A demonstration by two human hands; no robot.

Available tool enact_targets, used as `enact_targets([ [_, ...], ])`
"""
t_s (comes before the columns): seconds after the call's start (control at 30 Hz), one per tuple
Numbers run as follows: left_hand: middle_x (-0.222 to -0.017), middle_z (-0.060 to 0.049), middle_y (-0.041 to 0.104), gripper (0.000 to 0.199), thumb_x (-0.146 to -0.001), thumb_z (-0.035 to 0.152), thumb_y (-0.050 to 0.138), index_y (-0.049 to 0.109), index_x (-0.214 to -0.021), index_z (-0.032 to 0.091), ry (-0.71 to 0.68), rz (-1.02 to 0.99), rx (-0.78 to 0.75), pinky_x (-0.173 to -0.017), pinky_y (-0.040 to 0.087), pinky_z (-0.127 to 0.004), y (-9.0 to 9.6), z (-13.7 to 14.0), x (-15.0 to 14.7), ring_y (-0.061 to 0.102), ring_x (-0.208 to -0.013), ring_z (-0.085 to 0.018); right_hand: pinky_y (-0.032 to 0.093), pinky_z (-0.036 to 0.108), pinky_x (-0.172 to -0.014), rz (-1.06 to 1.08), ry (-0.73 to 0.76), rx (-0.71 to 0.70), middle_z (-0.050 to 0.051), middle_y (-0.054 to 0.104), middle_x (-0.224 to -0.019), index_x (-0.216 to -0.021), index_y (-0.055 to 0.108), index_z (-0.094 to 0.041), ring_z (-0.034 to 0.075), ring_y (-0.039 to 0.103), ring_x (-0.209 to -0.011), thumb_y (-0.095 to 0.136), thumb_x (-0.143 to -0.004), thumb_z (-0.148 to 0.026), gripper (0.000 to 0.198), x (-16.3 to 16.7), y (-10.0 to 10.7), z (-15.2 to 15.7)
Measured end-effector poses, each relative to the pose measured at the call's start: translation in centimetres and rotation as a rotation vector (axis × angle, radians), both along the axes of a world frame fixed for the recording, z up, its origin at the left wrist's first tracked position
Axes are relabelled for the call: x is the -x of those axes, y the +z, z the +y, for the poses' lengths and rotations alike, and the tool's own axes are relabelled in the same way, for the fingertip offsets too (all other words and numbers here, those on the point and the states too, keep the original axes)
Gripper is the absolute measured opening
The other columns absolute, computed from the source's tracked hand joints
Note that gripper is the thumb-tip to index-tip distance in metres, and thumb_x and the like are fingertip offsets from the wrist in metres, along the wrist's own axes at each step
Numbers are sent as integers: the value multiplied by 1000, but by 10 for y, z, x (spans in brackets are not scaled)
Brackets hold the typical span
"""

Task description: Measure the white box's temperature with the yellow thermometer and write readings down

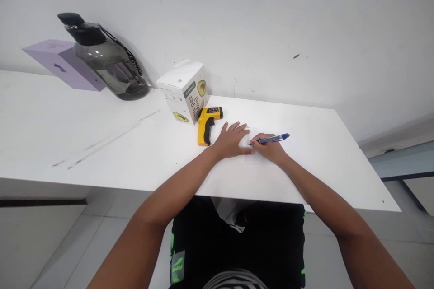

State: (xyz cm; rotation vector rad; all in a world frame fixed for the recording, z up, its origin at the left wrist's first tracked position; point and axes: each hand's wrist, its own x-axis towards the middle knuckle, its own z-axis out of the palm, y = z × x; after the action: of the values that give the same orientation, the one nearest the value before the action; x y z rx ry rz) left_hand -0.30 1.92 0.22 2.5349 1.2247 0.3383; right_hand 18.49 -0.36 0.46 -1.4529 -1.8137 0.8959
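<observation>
My right hand (269,146) grips a blue pen (275,138), its tip down on a white sheet of paper (252,159) and its back end pointing right. Small dark marks show on the paper near the tip, too small to read. My left hand (232,141) lies flat with fingers spread at the paper's left edge, holding nothing. Just left of that hand, a yellow and black infrared thermometer (205,128) rests on the table. Both hands cover part of the paper.
A white box with avocado pictures (178,97) stands behind the thermometer. Farther left, a grey bottle with a black cap (111,70) stands before a purple box (61,65). The white table (111,153) meets the wall behind; its front edge runs near my lap.
</observation>
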Motion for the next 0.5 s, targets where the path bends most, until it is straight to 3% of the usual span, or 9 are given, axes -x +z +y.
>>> enact_targets([
  [0.5, -153, -3, 28, 80, -73, 76, 48, 41, -136, 28, 7, -2, 19, -114, 3, -55, 0, 0, 0, 17, -142, -30, 41, 27, -57, -18, -10, -14, 0, 62, -64, -66, 63, -20, 13, 52, -59, 56, -75, -32, 17, 0, 2, -1],
])
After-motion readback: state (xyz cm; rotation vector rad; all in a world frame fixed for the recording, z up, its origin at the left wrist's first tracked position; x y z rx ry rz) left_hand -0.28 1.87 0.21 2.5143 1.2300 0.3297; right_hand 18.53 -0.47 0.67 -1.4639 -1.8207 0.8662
